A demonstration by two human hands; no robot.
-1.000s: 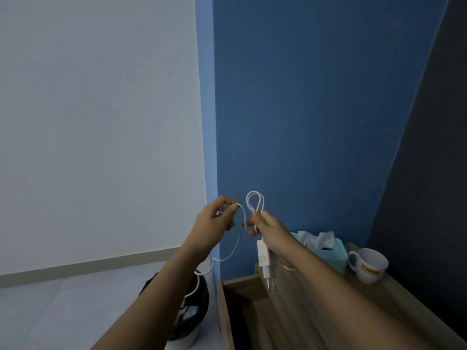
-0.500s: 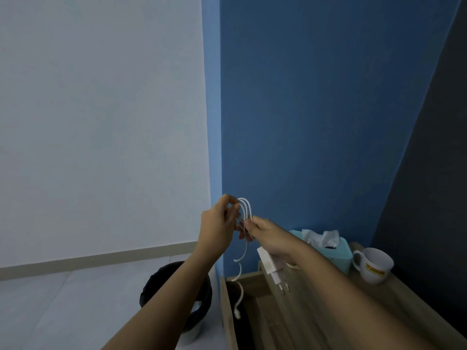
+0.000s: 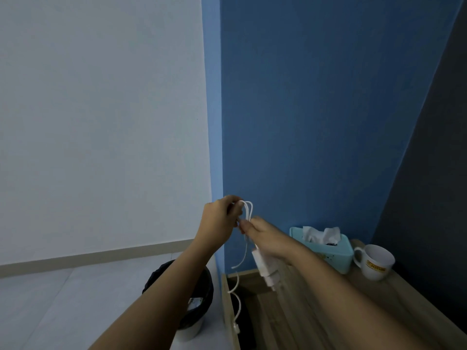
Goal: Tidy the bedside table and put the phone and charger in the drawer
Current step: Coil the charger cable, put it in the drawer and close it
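Standing open at the bedside table's [image 3: 379,311] left edge, the drawer [image 3: 231,311] has only the white cable's loose end dangling into its dark space, while a teal tissue box [image 3: 336,253] holding tissues and a white mug [image 3: 375,262] sit along the back edge against the blue wall. Above the back-left corner, the left hand [image 3: 218,219] pinches the cable loops [image 3: 247,210]; the right hand [image 3: 267,238] grips them with the charger [image 3: 265,270] hanging below. A black-lined bin [image 3: 189,299] stands on the pale floor just left of the table.

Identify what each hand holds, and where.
Both hands grip the white charger cable at its looped coils: left hand, right hand. The plug adapter dangles below.
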